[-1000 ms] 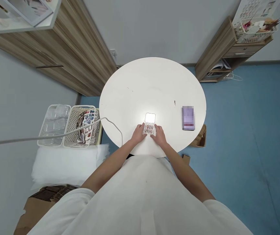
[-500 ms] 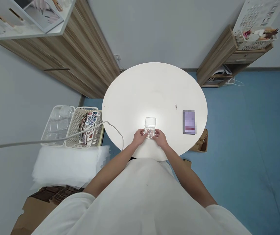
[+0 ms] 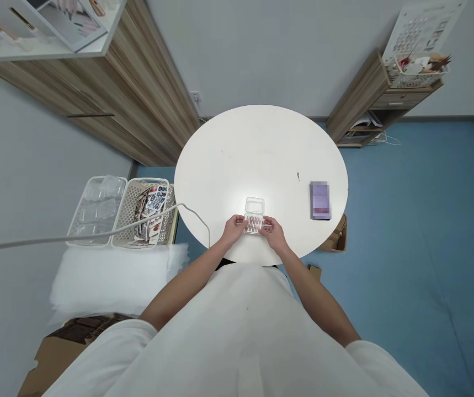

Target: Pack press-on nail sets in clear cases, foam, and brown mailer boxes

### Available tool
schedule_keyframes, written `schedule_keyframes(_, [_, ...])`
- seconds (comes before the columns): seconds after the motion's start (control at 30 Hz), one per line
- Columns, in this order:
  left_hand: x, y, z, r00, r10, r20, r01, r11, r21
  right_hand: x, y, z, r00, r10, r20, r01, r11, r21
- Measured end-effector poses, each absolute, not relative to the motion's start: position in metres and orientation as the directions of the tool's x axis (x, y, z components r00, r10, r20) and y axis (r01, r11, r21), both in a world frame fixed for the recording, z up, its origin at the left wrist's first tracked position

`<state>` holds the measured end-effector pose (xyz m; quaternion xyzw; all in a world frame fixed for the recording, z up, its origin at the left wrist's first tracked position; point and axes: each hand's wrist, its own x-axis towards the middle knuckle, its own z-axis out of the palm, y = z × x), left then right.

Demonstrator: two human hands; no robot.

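A small clear plastic case point(image 3: 255, 205) lies at the near side of the white round table, its lid hinged back away from me. Two rows of shiny press-on nails point(image 3: 254, 223) fill its lower half. My left hand point(image 3: 234, 228) grips the case's left edge, with thumb and fingers closed at the side. On the opposite edge, my right hand point(image 3: 274, 232) holds the case the same way. The fingertips partly cover both sides of the lower half.
A purple box point(image 3: 320, 199) lies on the table point(image 3: 261, 138) at the right. A pale cable point(image 3: 137, 223) crosses from the left to the table's edge. Baskets point(image 3: 123, 212) of clear packs and printed cards stand at the left. Cardboard boxes point(image 3: 338, 240) sit on the floor.
The case stays open between both hands. The nails look pinkish earlier and more silvery now. The view has shifted slightly; the hands have barely moved.
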<state>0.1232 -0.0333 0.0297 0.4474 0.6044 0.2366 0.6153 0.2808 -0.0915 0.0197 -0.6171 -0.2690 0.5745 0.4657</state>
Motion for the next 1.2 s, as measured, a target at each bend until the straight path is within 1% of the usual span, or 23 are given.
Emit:
schedule_keyframes(0.13, [0.109, -0.032, 0.041, 0.296, 0.784, -0.546, 0.145, 0.529, 0.836, 0.275, -0.102, 0.035, 0.208, 0.881, -0.424, -0.259, -0.369, -0.893])
schedule_keyframes(0.27, [0.097, -0.033, 0.046, 0.39, 0.785, -0.482, 0.136, 0.469, 0.873, 0.265, -0.111, 0.047, 0.237, 0.889, -0.391, -0.258, -0.331, -0.908])
schedule_keyframes(0.4, [0.088, -0.035, 0.05, 0.432, 0.802, -0.412, 0.163, 0.38, 0.911, 0.252, -0.117, 0.055, 0.259, 0.897, -0.358, -0.238, -0.3, -0.924])
schedule_keyframes(0.53, [0.076, -0.036, 0.057, 0.449, 0.809, -0.379, 0.155, 0.348, 0.925, 0.24, -0.122, 0.061, 0.281, 0.898, -0.339, -0.229, -0.281, -0.932])
schedule_keyframes(0.67, [0.064, -0.035, 0.063, 0.519, 0.75, -0.411, 0.121, 0.411, 0.903, 0.235, -0.126, 0.061, 0.303, 0.891, -0.337, -0.244, -0.269, -0.932])
schedule_keyframes(0.77, [0.058, -0.036, 0.065, 0.567, 0.706, -0.425, 0.097, 0.454, 0.885, 0.236, -0.123, 0.061, 0.295, 0.862, -0.412, -0.306, -0.324, -0.896])
schedule_keyframes(0.87, [0.055, -0.037, 0.064, 0.616, 0.666, -0.421, 0.079, 0.48, 0.874, 0.238, -0.115, 0.067, 0.225, 0.851, -0.475, -0.389, -0.369, -0.844])
schedule_keyframes(0.97, [0.055, -0.039, 0.062, 0.651, 0.63, -0.424, 0.056, 0.517, 0.854, 0.238, -0.107, 0.075, 0.19, 0.867, -0.461, -0.404, -0.359, -0.842])
schedule_keyframes(1.2, [0.055, -0.041, 0.061, 0.643, 0.597, -0.48, -0.045, 0.655, 0.754, 0.235, -0.099, 0.083, 0.231, 0.886, -0.402, -0.367, -0.303, -0.879])
